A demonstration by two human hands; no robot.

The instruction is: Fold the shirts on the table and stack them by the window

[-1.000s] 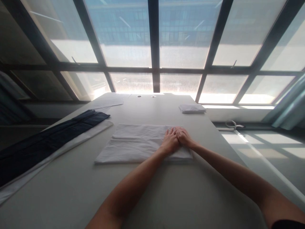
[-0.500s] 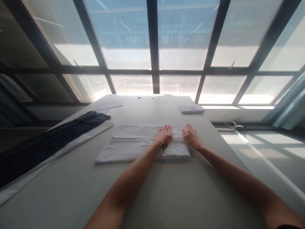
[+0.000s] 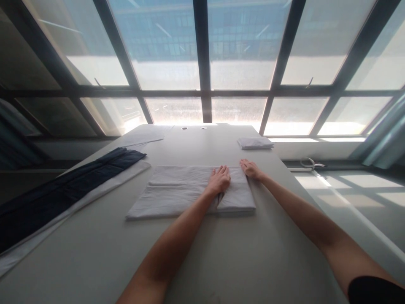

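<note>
A pale, folded garment (image 3: 177,192) lies flat in the middle of the table, its right part doubled over; I cannot tell which kind of garment it is. My left hand (image 3: 219,179) rests flat on it, fingers stretched forward, beside the inner edge of the folded-over part. At the far right corner of the cloth, my right hand (image 3: 250,169) touches the edge with its fingers extended. Small creases run across the cloth's left portion.
A smaller folded white cloth (image 3: 255,143) lies at the table's far right. Dark trousers (image 3: 72,181) lie along the left, over a white garment (image 3: 107,182). More white cloth (image 3: 142,137) is behind them. Windows stand beyond the white table (image 3: 202,257).
My right hand has slid away from me along the cloth's right edge to the far corner. My left hand has stayed nearly in place.
</note>
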